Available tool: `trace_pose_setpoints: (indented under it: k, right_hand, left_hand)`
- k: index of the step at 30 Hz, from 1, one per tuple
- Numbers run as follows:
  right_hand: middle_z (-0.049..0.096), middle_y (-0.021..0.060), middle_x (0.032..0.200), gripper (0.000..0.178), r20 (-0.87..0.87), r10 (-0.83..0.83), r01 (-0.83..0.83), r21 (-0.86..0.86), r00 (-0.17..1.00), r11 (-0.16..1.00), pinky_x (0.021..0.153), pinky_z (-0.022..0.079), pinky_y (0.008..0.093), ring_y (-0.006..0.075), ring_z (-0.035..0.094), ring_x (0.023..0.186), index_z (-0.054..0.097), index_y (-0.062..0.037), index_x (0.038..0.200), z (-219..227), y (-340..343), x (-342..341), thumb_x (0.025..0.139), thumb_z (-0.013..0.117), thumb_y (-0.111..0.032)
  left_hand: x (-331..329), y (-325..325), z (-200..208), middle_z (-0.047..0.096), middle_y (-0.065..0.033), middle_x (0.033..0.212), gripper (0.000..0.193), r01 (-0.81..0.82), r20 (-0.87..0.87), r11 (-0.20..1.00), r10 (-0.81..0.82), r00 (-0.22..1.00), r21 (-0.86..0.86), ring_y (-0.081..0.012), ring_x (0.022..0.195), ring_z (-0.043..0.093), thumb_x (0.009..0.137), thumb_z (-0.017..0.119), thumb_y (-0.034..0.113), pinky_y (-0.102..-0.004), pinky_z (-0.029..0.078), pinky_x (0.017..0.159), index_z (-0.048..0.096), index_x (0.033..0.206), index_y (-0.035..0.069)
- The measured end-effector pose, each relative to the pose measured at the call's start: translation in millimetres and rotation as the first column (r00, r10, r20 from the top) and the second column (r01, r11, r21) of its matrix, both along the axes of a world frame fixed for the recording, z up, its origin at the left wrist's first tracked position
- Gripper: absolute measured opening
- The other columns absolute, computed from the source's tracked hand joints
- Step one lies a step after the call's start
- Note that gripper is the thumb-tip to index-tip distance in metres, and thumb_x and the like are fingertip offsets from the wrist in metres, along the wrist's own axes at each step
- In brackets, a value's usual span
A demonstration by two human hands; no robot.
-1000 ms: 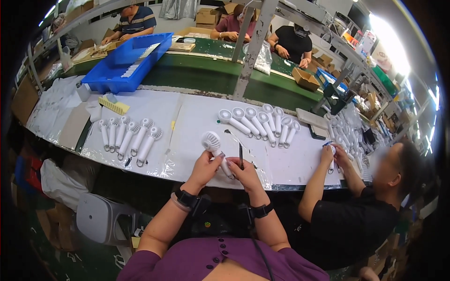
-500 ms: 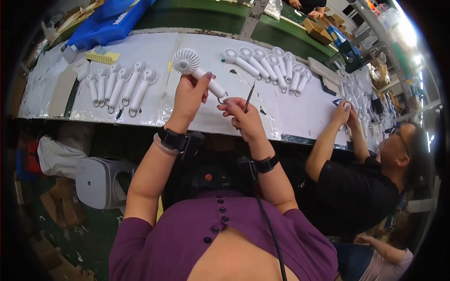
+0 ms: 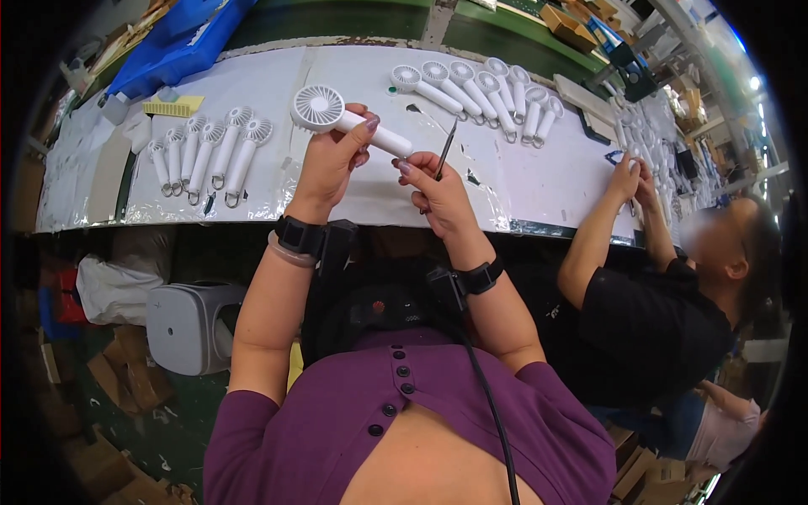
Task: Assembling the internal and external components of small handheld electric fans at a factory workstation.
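A white handheld fan (image 3: pixel 380 137) is in my left hand (image 3: pixel 331 164), whose fingers wrap its handle just below the round, slatted head. The head points up and left, and the handle slopes down to the right. At the handle's lower end, the thumb and fingertips of my right hand (image 3: pixel 443 195) pinch together, and what lies between them is too small to make out. That same hand carries a thin dark pointed tool (image 3: pixel 448 148), tip upward. Several similar fans (image 3: pixel 202 160) with metal loops lie left on the white table (image 3: pixel 353 202); more fans (image 3: pixel 463 84) lie to the right.
A blue tray (image 3: pixel 172 55) stands at the back left, near a yellow ribbed strip (image 3: pixel 167 108). A grey stool (image 3: pixel 181 328) is below the table's edge. On the right, a co-worker (image 3: pixel 648 311) in black handles something small; a black cable (image 3: pixel 488 404) runs down my front.
The fan has turned so its head faces me more and its handle lies flatter. The metal loop at its end, seen before, is now hidden by my right fingers.
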State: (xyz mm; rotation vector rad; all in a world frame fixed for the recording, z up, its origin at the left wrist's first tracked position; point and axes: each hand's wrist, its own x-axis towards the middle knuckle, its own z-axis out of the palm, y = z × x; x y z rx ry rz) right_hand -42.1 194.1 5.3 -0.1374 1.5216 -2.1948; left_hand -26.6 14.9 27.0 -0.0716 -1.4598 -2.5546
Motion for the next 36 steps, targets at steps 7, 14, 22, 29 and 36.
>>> trace_pose_setpoints:
  k: [7,14,22,29,36]
  right_hand:
    - [0.063,0.0025,0.082,0.025,-0.087,-0.091,0.097,0.065,0.992,0.993,0.045,0.028,0.0158,0.0049,0.052,0.068,0.057,-0.0022,0.102,-0.3,0.0,-2.9,0.082,0.068,-0.012]
    - [0.062,0.0004,0.080,0.023,-0.233,-0.110,0.144,0.131,0.966,0.981,0.047,0.029,0.0163,0.0031,0.052,0.067,0.062,-0.0028,0.101,-12.5,-1.7,-8.3,0.081,0.069,-0.013]
    - [0.064,0.0021,0.085,0.024,-0.101,0.055,-0.032,0.211,0.993,0.977,0.050,0.033,0.0187,0.0053,0.054,0.074,0.064,-0.0038,0.107,-9.0,-8.1,-35.1,0.085,0.059,-0.012]
    - [0.064,0.0047,0.102,0.028,-0.269,-0.007,0.137,0.469,0.963,0.873,0.057,0.037,0.0218,0.0098,0.057,0.086,0.059,-0.0047,0.113,-19.2,7.5,-72.8,0.088,0.052,-0.015]
    - [0.061,0.0031,0.110,0.027,-0.166,-0.116,0.161,0.286,0.979,0.945,0.068,0.043,0.0231,0.0110,0.053,0.096,0.056,-0.0044,0.113,-29.5,13.6,-41.2,0.093,0.051,-0.022]
  left_hand:
    - [-9.1,-8.9,-3.8,0.061,-0.0122,0.110,0.025,0.013,0.008,0.989,-0.012,1.000,-0.145,-0.0074,0.076,0.051,0.088,0.061,0.013,-0.0192,0.040,0.062,0.050,0.109,0.003]
    - [-4.4,-7.6,-2.8,0.060,-0.0121,0.116,0.030,0.064,0.175,0.998,-0.063,0.983,0.001,-0.0125,0.096,0.056,0.092,0.054,0.013,-0.0243,0.047,0.076,0.046,0.118,0.002]
    - [-10.8,-10.4,-7.2,0.063,-0.0107,0.112,0.032,0.020,-0.047,0.893,-0.046,0.998,-0.451,-0.0166,0.100,0.059,0.091,0.053,0.011,-0.0290,0.049,0.080,0.045,0.121,0.002]
    - [-3.9,4.2,-41.0,0.066,-0.0076,0.106,0.033,-0.171,-0.165,0.546,0.060,0.984,-0.820,-0.0180,0.097,0.062,0.088,0.056,0.007,-0.0303,0.050,0.080,0.045,0.118,0.000]
    - [-7.5,8.3,-43.9,0.064,-0.0085,0.107,0.033,-0.124,-0.127,0.700,0.049,0.991,-0.703,-0.0193,0.096,0.062,0.087,0.057,0.007,-0.0307,0.050,0.081,0.046,0.117,0.000]
